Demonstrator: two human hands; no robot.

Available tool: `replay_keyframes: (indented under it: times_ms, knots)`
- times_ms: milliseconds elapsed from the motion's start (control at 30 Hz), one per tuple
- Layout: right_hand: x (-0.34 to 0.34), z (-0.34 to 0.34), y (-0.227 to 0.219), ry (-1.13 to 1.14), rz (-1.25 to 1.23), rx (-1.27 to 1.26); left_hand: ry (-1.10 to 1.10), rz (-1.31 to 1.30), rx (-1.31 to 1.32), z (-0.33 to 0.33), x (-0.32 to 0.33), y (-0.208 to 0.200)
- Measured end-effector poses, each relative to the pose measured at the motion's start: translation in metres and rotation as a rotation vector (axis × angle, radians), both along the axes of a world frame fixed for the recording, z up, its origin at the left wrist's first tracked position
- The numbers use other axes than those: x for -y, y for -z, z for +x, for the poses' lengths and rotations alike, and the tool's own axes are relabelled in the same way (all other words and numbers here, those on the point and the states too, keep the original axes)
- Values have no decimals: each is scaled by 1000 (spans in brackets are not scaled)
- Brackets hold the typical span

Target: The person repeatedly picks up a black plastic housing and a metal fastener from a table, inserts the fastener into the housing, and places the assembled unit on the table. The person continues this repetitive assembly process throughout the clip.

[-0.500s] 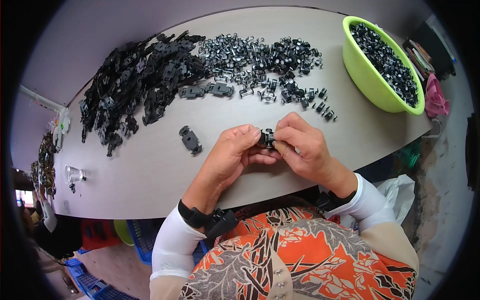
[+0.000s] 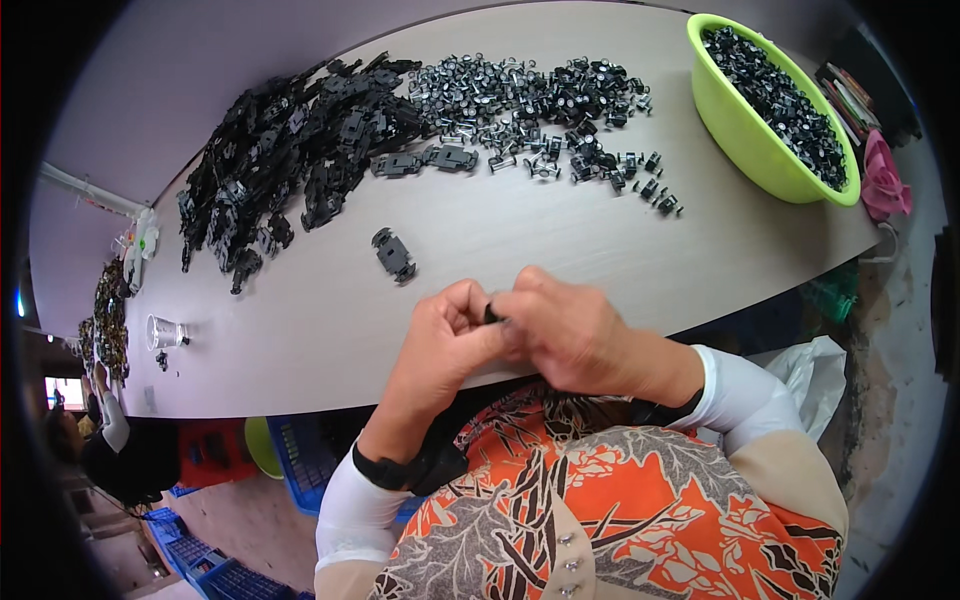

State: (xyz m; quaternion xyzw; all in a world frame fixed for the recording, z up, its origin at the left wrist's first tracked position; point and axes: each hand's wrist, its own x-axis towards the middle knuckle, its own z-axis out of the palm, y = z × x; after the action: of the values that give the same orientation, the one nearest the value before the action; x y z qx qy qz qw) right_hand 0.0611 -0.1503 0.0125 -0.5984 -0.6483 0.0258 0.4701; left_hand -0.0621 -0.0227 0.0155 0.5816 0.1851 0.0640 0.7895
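Note:
My left hand (image 2: 437,345) is closed, thumb and curled fingers pinching a small black toy car chassis (image 2: 490,314). Most of that chassis is covered by fingers; only a dark bit shows. Pressed against it from the other side is my right hand (image 2: 575,335), its fingers closed and slightly blurred. A loose grey-black car chassis (image 2: 393,256) lies on the table beyond my left hand. Two more chassis (image 2: 425,161) rest end to end farther back, in front of a heap of small wheel-and-axle sets (image 2: 520,105).
A big pile of black chassis (image 2: 290,150) covers the back left of the table (image 2: 300,340). A lime-green basin (image 2: 735,125) of wheel sets stands at the back right. A clear plastic cup (image 2: 163,332) sits at left. Blue crates (image 2: 295,460) and another person (image 2: 125,450) are beyond the left edge.
Both my hands have come closer together and nearer to my body. The chassis between them, with wheels showing before, is now mostly hidden. The whole view has shifted slightly.

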Motion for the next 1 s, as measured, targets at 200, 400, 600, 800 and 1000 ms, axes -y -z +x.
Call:
replay_keyframes:
  times_ms: [200,400,600,800,1000]
  knots:
    - [-5,-8,-4,-334,-109,-112,-258,-71,31,-37,9,-1]
    - [-11,51,-11,-76,-221,-25,-632,111,-14,-131,4,-2]
    - [-14,105,-7,219,-276,110,-924,348,-487,-272,-11,62]
    - [-42,130,17,236,-145,225,-953,779,-766,-289,-38,57]
    - [-51,121,25,298,-303,405,-719,917,-301,-111,-65,-35]
